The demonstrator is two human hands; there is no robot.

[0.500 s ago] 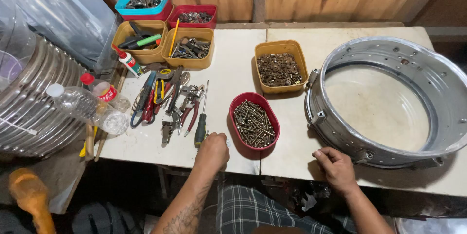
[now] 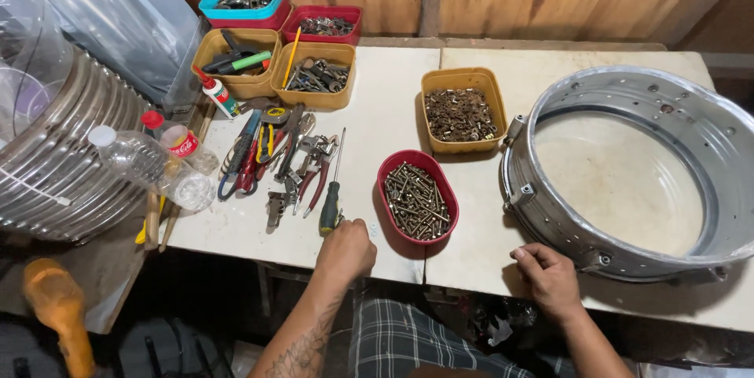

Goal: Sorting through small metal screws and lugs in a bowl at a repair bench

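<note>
Left hand (image 2: pixel 346 251) rests curled on the near table (image 2: pixel 377 111) edge, holding nothing visible, beside the screwdriver (image 2: pixel 331 197) and red screw tub (image 2: pixel 417 203). Right hand (image 2: pixel 547 280), loosely closed, touches the metal hoop (image 2: pixel 628 174).

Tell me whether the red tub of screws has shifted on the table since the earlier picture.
No. The red tub of screws sits in the same spot, just below and left of the yellow tub of rusty nuts and beside the table's seam, as before.
</note>
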